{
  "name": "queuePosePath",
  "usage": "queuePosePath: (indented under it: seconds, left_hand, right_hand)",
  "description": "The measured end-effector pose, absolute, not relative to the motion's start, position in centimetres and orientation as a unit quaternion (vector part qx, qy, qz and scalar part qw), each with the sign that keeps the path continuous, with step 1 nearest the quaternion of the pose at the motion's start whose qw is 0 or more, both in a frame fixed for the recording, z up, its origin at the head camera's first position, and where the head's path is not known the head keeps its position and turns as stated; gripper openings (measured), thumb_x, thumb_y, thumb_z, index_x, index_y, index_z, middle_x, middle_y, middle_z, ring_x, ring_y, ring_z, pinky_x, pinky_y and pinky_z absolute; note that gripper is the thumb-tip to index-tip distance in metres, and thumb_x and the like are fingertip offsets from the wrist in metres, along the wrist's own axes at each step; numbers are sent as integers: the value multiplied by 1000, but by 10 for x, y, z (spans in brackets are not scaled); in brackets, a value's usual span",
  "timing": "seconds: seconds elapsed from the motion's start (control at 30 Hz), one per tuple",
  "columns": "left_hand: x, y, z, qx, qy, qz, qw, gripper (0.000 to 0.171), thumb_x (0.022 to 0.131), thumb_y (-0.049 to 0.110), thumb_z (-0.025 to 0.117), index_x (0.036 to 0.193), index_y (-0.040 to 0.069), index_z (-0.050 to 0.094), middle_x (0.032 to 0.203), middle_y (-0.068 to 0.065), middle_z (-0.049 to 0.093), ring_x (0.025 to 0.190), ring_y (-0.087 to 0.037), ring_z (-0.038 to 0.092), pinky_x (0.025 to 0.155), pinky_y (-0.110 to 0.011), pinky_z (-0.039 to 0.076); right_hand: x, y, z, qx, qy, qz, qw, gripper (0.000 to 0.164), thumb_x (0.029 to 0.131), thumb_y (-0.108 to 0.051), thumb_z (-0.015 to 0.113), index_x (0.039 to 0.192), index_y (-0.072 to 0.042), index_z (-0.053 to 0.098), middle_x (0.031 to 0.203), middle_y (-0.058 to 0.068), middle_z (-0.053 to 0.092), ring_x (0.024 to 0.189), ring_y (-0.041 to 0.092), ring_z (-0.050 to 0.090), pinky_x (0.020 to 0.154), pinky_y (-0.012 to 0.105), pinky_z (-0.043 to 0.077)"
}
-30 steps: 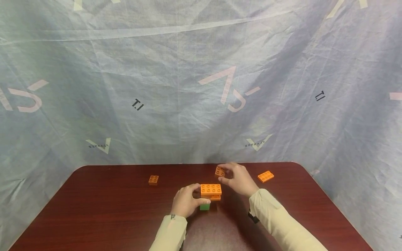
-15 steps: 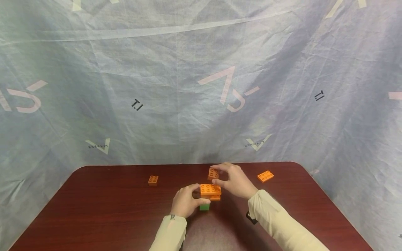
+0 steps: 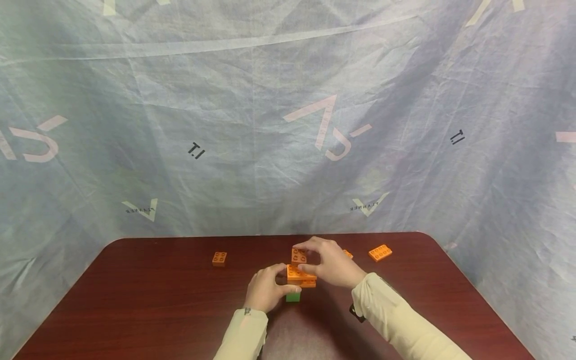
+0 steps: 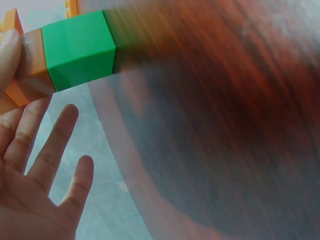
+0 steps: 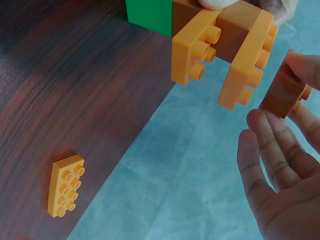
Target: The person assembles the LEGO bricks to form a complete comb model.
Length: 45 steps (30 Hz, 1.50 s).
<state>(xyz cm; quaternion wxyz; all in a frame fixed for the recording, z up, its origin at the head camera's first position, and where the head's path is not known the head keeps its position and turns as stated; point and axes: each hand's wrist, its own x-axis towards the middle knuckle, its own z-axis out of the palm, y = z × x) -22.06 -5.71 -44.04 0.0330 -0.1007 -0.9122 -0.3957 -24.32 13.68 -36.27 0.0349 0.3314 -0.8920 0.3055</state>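
In the head view a stack of toy building bricks stands mid-table. Its green block (image 3: 293, 296) is lowest; above come brown bricks and two orange plates, the upper orange plate (image 3: 293, 272) on top. My left hand (image 3: 264, 290) grips the stack's left side, thumb in front; the left wrist view has the thumb at a brown brick (image 4: 36, 67), other fingers spread. Between right thumb and fingers, my right hand (image 3: 332, 263) pinches a small brown brick (image 3: 299, 255) over the top plate. A gap separates this brown brick (image 5: 282, 92) from the stack in the right wrist view.
A loose brown brick (image 3: 219, 258) lies toward the back left. At the back right lies an orange plate (image 3: 380, 253), and another orange piece (image 3: 348, 254) is mostly hidden behind my right hand. The dark red table (image 3: 148, 300) ends at a hanging grey cloth (image 3: 256, 200).
My right hand has carried the brown brick left and down to above the stack, partly uncovering an orange piece behind that hand. My left hand has stayed in place on the stack.
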Motion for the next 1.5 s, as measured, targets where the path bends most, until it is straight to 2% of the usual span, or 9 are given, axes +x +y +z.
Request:
queuePosePath:
  seconds: [0.17,0.4,0.53,0.73,0.83,1.0,1.23,1.5]
  left_hand:
    - [-221,-58,-441,-107,-912,-393,38,64,79,38,88,128,2,69,123,-18,70,108,-39,66,92,-60,50]
    - [-221,-58,-442,-114,-911,-395,45,50,78,38,88,117,9,74,109,-8,74,97,-31,69,86,-57,53]
    - [-221,-58,-442,-109,-910,-398,41,53,78,37,88,119,7,73,111,-9,74,99,-32,69,88,-58,52]
    - [-221,-57,-442,-101,-908,-404,35,59,78,37,88,124,5,71,114,-11,74,100,-32,69,87,-57,53]
    - [-221,-57,-441,-100,-906,-410,33,58,78,36,88,124,6,71,112,-10,74,96,-28,70,83,-53,55]
    - [-221,-57,-441,-111,-900,-420,38,49,77,35,89,116,10,74,100,-3,76,87,-20,71,77,-46,57]
    - [-220,-57,-442,-113,-904,-410,43,56,78,35,89,123,7,72,110,-9,75,94,-26,71,79,-50,56]
    - [-221,-57,-444,-112,-905,-408,39,59,78,36,88,126,6,71,113,-11,74,95,-28,71,81,-52,55]
  right_hand:
    - [-243,136,-363,350,-888,296,29,39,90,-13,78,128,-6,69,113,3,69,97,23,65,84,41,55]
    - [-243,135,-364,360,-888,285,7,39,91,-13,78,128,-5,69,114,5,69,96,23,65,80,37,55]
    - [-244,134,-363,362,-890,277,2,37,90,-12,79,126,-5,70,113,6,69,93,20,65,76,31,54]
    - [-244,133,-361,367,-891,267,-2,35,88,-11,80,122,-5,73,106,2,70,87,14,63,73,28,52]
    - [-244,132,-359,370,-892,260,-3,34,88,-11,81,120,-5,74,104,1,70,86,14,62,71,27,52]
    - [-244,130,-357,374,-895,241,2,33,86,-11,82,117,-5,75,100,0,70,84,14,63,71,27,51]
    - [-242,127,-351,372,-904,211,4,32,84,-10,84,115,-7,76,97,-2,69,82,18,63,70,29,50]
    - [-239,125,-348,374,-907,194,2,33,86,-12,82,118,-7,75,101,-1,67,85,20,64,73,31,51]
